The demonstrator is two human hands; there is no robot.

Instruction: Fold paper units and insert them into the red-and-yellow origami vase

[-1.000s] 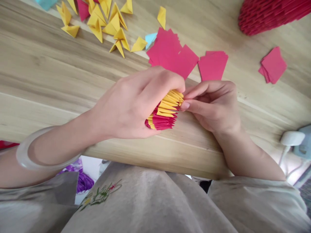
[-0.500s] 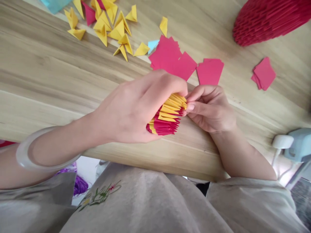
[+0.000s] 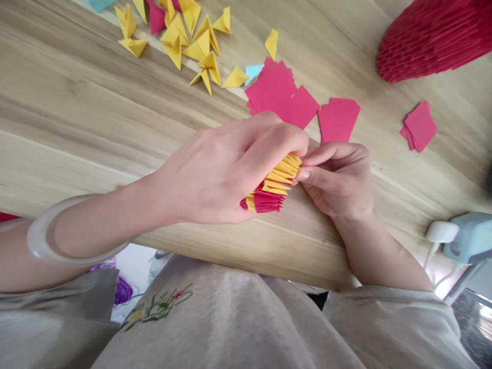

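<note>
Grey cloth of the person's top (image 3: 230, 318) lies nearest, with an embroidered flower on its front. Left of the grip, the left forearm comes in at a shallow slant, a pale bangle (image 3: 42, 243) circling it. The left hand (image 3: 219, 166) is turned back upward, its wrist almost straight and its index finger bent over the far side of a folded-paper piece (image 3: 271, 197). That red-and-yellow piece sits inside this snug hold, partly hidden by the palm, its points facing right. From the right, the right hand (image 3: 338, 179) meets it, forearm angled up from the table's near edge, thumb and index finger narrowed onto the yellow points, remaining fingers curled beneath. Well right of both hands are a white plug (image 3: 442, 232) and a pale blue box (image 3: 471, 238).

Just beyond the grip, red paper sheets (image 3: 277, 89) lie on the table (image 3: 77, 97). Yellow folded pieces (image 3: 200, 48) are scattered farther off to the left, and well beyond to the right rests a large red folded-paper form (image 3: 434, 43).
</note>
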